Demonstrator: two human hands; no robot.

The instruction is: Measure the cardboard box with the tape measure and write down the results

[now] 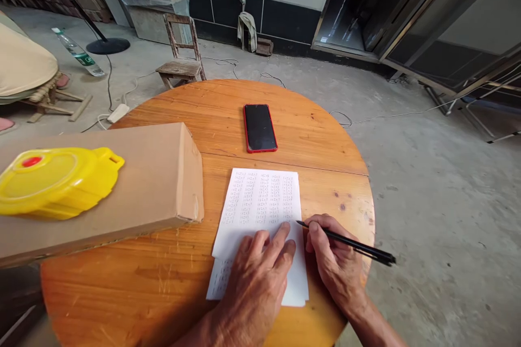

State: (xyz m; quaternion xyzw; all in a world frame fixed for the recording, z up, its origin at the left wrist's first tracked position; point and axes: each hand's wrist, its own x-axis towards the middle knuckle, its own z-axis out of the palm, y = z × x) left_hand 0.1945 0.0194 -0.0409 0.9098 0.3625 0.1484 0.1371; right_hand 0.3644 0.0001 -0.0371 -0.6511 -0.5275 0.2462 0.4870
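Note:
My left hand lies flat with fingers stretched on a white sheet of paper covered with rows of small handwriting. More white sheets lie under it. My right hand pinches a black pen, whose tip touches the paper's right edge. The paper rests on a round wooden table.
A red phone lies screen up beyond the paper. A long cardboard box sits at the table's left, with a yellow lidded container on it. On the concrete floor stand a small wooden chair, a plastic bottle and cables.

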